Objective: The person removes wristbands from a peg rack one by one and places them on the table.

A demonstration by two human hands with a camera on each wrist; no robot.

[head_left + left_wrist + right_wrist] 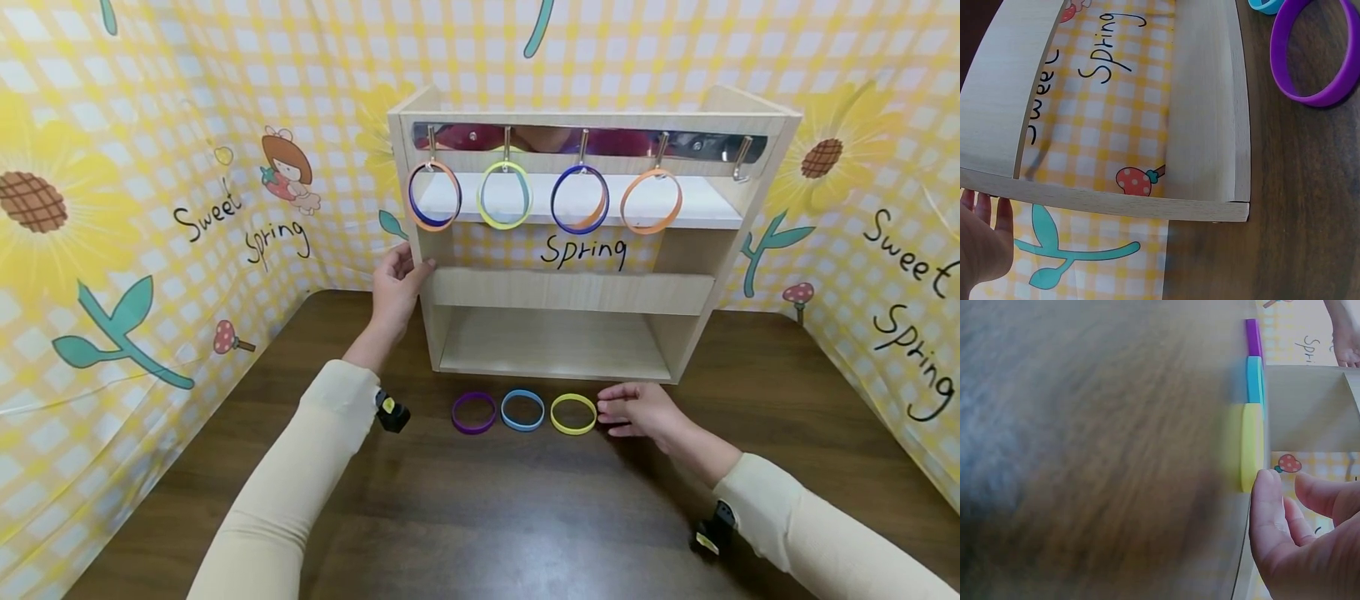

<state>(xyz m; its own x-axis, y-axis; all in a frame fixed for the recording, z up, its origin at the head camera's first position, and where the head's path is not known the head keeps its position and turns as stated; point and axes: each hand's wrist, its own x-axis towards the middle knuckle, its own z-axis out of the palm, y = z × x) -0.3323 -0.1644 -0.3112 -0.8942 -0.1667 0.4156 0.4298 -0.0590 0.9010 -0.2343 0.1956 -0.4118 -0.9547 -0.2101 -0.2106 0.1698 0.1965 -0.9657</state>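
My left hand point(395, 287) holds the left side of a light wooden shelf point(573, 292), thumb at its front edge and fingers along the outer face. On the table, my right hand point(640, 411) has its fingertips right at the edge of a yellow wristband point(573, 430), with thumb and fingers apart. A blue wristband point(522, 427) and a purple wristband point(474, 430) lie to its left in a row. From the shelf's metal hook rail point(540, 140) hang several wristbands: orange with dark blue point(412, 200), yellow point(506, 226), dark blue with orange point(580, 229) and a single orange one point(652, 229).
The rightmost hook point(741, 158) holds nothing. The shelf stands on a dark brown table point(510, 517), close before a yellow checked cloth backdrop point(337, 167). A white board point(705, 204) lies inside behind the hanging bands.
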